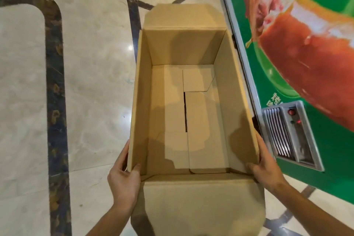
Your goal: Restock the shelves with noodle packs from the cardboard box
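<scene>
Centre frame we see the cardboard box (191,101), flaps open, only bare bottom panels showing. Left hand (123,176) grips its lower-left wall, right hand (268,166) its lower-right wall. Green cabinet (325,140) at right.

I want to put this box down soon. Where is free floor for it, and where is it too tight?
Free: the pale marble floor left of the cardboard box, out to the dark inlaid stripe. Tight: on the right the box nearly meets the green cabinet and its metal vent panel. The left hand and right hand grip the near corners.
</scene>
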The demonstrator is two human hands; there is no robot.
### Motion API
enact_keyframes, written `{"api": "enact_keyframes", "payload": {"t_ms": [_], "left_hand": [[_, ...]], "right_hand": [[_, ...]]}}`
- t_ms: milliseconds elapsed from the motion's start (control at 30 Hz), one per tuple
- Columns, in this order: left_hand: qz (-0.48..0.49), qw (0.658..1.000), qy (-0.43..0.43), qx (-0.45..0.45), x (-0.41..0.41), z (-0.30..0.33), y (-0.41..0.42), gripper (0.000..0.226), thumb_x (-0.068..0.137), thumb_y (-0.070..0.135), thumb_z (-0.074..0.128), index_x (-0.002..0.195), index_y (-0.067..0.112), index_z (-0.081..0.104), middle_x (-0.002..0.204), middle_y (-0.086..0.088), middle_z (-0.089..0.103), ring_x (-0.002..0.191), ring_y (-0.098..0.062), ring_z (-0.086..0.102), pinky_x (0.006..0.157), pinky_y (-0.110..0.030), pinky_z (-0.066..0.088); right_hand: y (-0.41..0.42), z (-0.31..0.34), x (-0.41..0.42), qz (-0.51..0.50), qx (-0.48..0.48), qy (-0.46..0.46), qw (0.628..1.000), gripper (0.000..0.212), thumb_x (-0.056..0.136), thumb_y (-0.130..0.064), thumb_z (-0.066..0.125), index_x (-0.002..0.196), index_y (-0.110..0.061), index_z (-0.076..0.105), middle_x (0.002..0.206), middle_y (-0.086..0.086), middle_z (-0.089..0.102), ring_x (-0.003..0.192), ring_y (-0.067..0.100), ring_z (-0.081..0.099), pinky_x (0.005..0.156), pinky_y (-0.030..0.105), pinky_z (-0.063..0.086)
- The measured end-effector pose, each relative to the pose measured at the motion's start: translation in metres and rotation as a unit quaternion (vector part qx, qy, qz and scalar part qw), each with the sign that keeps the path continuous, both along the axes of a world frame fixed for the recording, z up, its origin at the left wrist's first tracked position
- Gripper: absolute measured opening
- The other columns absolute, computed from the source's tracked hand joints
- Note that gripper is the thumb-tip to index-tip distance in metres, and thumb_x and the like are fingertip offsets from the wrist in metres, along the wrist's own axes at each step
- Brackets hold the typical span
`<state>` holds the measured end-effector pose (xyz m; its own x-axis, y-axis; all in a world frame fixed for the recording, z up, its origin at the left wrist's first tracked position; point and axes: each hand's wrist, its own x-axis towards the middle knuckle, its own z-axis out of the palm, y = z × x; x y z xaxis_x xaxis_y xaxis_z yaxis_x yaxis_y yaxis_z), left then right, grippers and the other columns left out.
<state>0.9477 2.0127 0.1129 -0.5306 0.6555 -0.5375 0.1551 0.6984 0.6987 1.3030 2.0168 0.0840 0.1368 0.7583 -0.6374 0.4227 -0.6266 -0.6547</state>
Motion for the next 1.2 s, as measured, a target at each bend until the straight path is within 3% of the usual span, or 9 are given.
{"api": "enact_keyframes", "payload": {"t_ms": [133,233,367,500,567,733,967,1100,1200], "left_hand": [[-0.026,0.999,-0.001,-0.036,-0.001,-0.032,-0.020,0.074,0.089,-0.010,0.062,0.139,0.044,0.048,0.130,0.018,0.057,0.109,-0.007,0.058,0.105,-0.042,0.045],[-0.048,0.997,-0.001,-0.053,-0.004,-0.047,-0.023,0.079,0.090,-0.011,0.059,0.142,0.047,0.043,0.128,0.023,0.054,0.100,0.009,0.056,0.106,-0.032,0.041],[-0.120,0.991,-0.009,-0.049,-0.007,-0.067,-0.011,0.083,0.091,-0.010,0.058,0.149,0.046,0.036,0.129,0.035,0.050,0.096,0.029,0.052,0.094,-0.010,0.045],[-0.204,0.976,-0.038,-0.065,-0.010,-0.084,0.005,0.085,0.091,-0.005,0.063,0.153,0.043,0.028,0.145,0.022,0.045,0.123,0.002,0.050,0.100,-0.028,0.051],[-0.240,0.968,-0.041,-0.062,-0.012,-0.092,0.007,0.087,0.091,-0.003,0.064,0.153,0.044,0.026,0.142,0.025,0.047,0.129,-0.007,0.048,0.095,-0.027,0.054],[-0.221,0.972,-0.059,-0.056,-0.014,-0.103,0.005,0.088,0.087,0.000,0.070,0.151,0.045,0.030,0.141,0.022,0.052,0.126,-0.004,0.051,0.094,-0.036,0.056],[-0.234,0.967,-0.089,-0.054,-0.020,-0.109,0.006,0.090,0.087,-0.004,0.070,0.150,0.046,0.030,0.145,0.018,0.047,0.127,-0.006,0.048,0.079,-0.021,0.060],[-0.280,0.957,-0.054,-0.060,-0.029,-0.103,0.003,0.090,0.085,0.009,0.076,0.152,0.043,0.027,0.140,0.021,0.046,0.128,-0.004,0.045,0.089,-0.016,0.052],[-0.288,0.952,-0.011,-0.106,-0.033,-0.085,0.000,0.081,0.087,0.018,0.074,0.153,0.035,0.030,0.140,0.007,0.047,0.133,-0.016,0.043,0.109,-0.040,0.043]], "right_hand": [[-0.016,-0.026,-0.009,-0.001,-0.018,-0.052,0.998,0.110,0.085,0.013,0.057,0.148,-0.059,0.003,0.151,0.002,0.038,0.129,0.024,0.044,0.108,0.058,0.040],[-0.021,-0.042,-0.013,0.010,-0.030,-0.078,0.996,0.114,0.086,0.012,0.055,0.142,-0.068,-0.005,0.149,0.006,0.043,0.126,0.033,0.049,0.105,0.057,0.044],[-0.005,-0.055,-0.010,-0.013,-0.019,-0.085,0.996,0.110,0.084,0.017,0.052,0.152,-0.053,0.000,0.151,0.003,0.039,0.129,0.028,0.046,0.107,0.053,0.041],[0.020,-0.068,0.006,0.007,-0.074,-0.115,0.991,0.108,0.088,0.010,0.056,0.152,-0.050,-0.006,0.146,0.009,0.043,0.112,0.030,0.053,0.096,0.054,0.047],[0.029,-0.075,0.013,0.017,-0.112,-0.104,0.988,0.110,0.085,0.010,0.058,0.151,-0.053,-0.004,0.139,0.010,0.046,0.111,0.031,0.052,0.095,0.055,0.050],[0.032,-0.093,0.011,-0.013,-0.128,-0.104,0.986,0.103,0.083,0.020,0.048,0.153,-0.044,0.009,0.121,0.002,0.048,0.107,0.026,0.049,0.096,0.051,0.049],[0.034,-0.097,0.018,-0.018,-0.126,-0.084,0.988,0.105,0.083,0.019,0.057,0.152,-0.044,0.008,0.119,0.001,0.047,0.108,0.025,0.049,0.096,0.053,0.050],[0.029,-0.082,0.015,0.028,-0.127,-0.111,0.985,0.110,0.084,0.007,0.063,0.151,-0.049,-0.003,0.123,0.001,0.044,0.106,0.028,0.051,0.087,0.049,0.050],[0.022,-0.061,0.020,0.076,-0.146,-0.149,0.975,0.094,0.087,-0.005,0.069,0.155,-0.034,0.010,0.135,0.009,0.053,0.114,0.032,0.056,0.093,0.047,0.050]]}}
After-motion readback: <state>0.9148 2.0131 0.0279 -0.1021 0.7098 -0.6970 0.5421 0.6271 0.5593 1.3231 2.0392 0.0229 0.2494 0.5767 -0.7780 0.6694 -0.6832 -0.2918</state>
